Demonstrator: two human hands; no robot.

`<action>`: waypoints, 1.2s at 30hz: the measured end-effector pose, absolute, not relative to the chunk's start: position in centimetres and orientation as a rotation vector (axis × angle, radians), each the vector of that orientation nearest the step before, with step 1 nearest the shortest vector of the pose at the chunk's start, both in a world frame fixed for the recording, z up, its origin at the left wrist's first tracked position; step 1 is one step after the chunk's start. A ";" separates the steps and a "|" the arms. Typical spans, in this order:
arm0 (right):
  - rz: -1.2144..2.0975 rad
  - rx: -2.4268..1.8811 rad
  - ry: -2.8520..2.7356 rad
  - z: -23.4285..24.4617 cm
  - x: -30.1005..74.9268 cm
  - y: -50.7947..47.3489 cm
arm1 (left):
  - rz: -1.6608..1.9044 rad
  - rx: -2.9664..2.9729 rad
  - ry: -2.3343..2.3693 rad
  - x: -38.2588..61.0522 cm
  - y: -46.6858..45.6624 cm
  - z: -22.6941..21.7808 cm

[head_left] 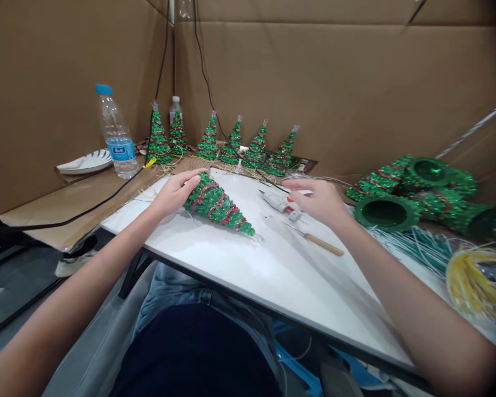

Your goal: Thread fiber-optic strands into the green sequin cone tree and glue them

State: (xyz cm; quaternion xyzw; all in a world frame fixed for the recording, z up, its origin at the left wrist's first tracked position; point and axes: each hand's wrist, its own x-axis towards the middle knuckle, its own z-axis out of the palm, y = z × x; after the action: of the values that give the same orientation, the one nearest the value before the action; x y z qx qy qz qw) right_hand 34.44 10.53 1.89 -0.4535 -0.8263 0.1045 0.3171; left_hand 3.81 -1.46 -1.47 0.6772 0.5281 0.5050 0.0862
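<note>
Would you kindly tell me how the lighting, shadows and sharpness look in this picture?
Head view: pale glare on the white table near the held tree; soft shadow beside the right forearm, which looks stretched toward the edge; right-hand corners darkened; yellow strands slightly soft.

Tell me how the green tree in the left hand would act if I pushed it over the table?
The tree might roll in a curve, since it's cone-shaped. It's probably light for its size: a similar piece at the right looks hollow. Its clear tip looks thin, so it could be fragile.
</note>
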 end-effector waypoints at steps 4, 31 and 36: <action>-0.225 -1.259 -2.462 0.5 39.5 15.0 | 1.459 2.102 1.657 3.7 -1.3 -1.1; -0.258 -1.041 -2.678 -3.8 40.5 17.4 | 1.425 2.075 2.162 9.5 -3.4 -1.1; -0.246 -0.962 -2.638 -3.0 40.4 16.5 | 1.362 2.055 2.174 9.5 -3.5 -0.7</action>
State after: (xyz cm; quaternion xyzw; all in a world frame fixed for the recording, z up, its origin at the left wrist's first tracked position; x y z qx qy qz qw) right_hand 40.43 16.46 -3.00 -0.3369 -0.9238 -0.0860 0.1605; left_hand 9.48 -3.49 -0.72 0.6236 0.6596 0.4133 -0.0724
